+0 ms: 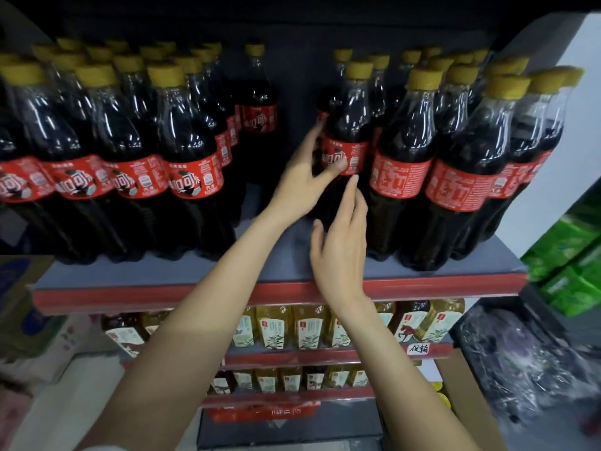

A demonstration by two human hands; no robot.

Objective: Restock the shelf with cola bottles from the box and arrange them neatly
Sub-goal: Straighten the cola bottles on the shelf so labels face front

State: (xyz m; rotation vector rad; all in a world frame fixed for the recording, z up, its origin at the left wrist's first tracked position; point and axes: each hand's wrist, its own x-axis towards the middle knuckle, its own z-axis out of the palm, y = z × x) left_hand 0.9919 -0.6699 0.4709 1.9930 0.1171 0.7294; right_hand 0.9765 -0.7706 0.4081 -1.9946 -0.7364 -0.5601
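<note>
The grey shelf (pixel 162 275) with its red front edge carried cola bottles in two blocks, one left and one right of an open gap. At the gap's right side stood one cola bottle (pixel 349 131), upright. The left hand (pixel 304 180) gripped it, thumb across the red label, fingers behind. The right hand (pixel 340 245) hovered just below, fingers loosely spread, a fingertip touching the label's lower edge.
</note>
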